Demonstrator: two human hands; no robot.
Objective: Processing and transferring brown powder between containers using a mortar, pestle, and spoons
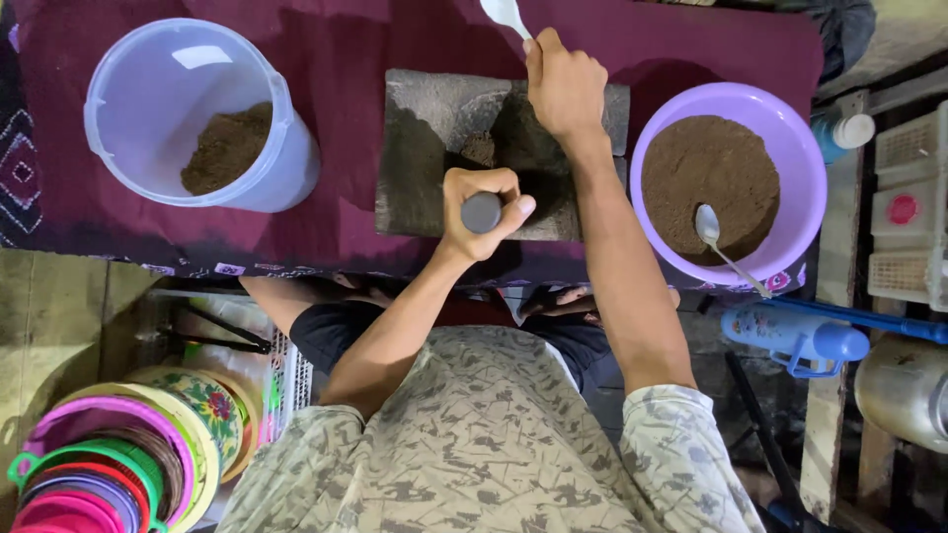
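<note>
A grey stone mortar [420,148] sits on the dark red cloth [336,59], with a little brown powder [480,148] in its hollow. My left hand [481,210] grips the end of a grey stone pestle [482,212] held upright over the mortar's near side. My right hand [565,84] reaches over the far side of the mortar and holds a white plastic spoon [505,14], whose bowl points away from me.
A clear plastic tub [148,59] with brown powder [227,148] stands at the left. A purple bowl [790,148] full of brown powder with a metal spoon [726,247] is at the right. Stacked coloured sieves [99,464] and a blue bottle [790,336] lie on the floor.
</note>
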